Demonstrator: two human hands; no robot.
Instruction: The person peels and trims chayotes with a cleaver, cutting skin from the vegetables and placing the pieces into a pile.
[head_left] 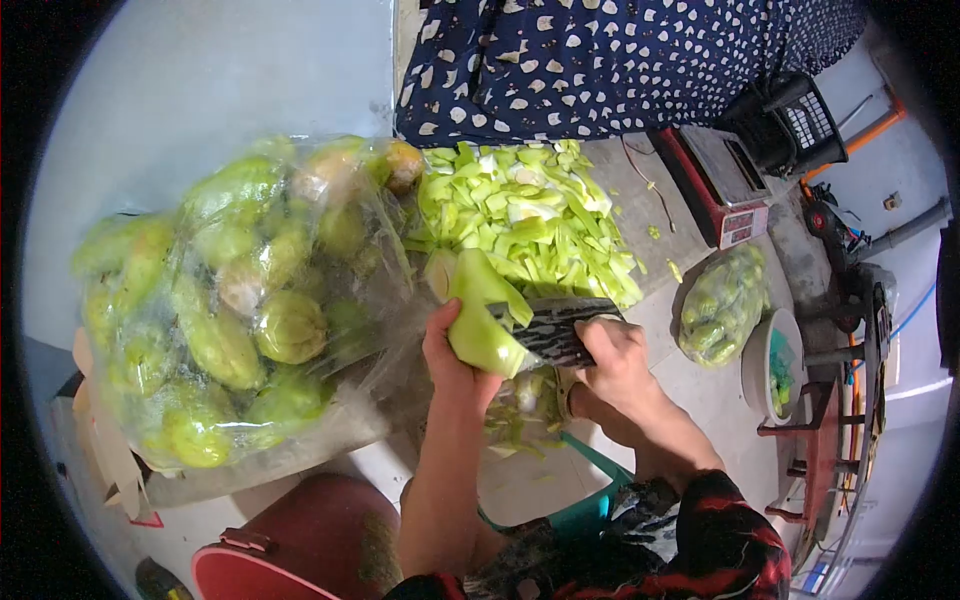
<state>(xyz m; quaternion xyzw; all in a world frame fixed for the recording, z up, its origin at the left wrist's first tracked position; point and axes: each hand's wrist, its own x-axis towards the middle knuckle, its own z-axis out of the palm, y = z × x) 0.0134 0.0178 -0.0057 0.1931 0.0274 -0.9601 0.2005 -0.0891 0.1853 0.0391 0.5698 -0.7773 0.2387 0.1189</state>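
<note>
In my left hand [455, 352] I hold a pale green, partly peeled fruit [478, 318] that looks like an unripe papaya, tilted upward. My right hand [612, 358] is closed around a broad knife [560, 332] with a dark, streaked blade. The blade's edge lies against the fruit's right side, where a strip of peel [512, 300] stands away from the flesh. Just beyond both hands spreads a heap of green peelings [530, 215]. Left of the fruit is a large clear plastic bag [255, 310] full of whole green fruits, a few with orange patches.
A red bucket [300, 545] stands at lower left, near a teal plastic rim [590, 490] below my arms. Rightward are a bag of green pieces [722, 305], a white basin [757, 365], a red-sided scale [700, 185] and a black basket [800, 125]. Patterned navy cloth [600, 65] hangs behind.
</note>
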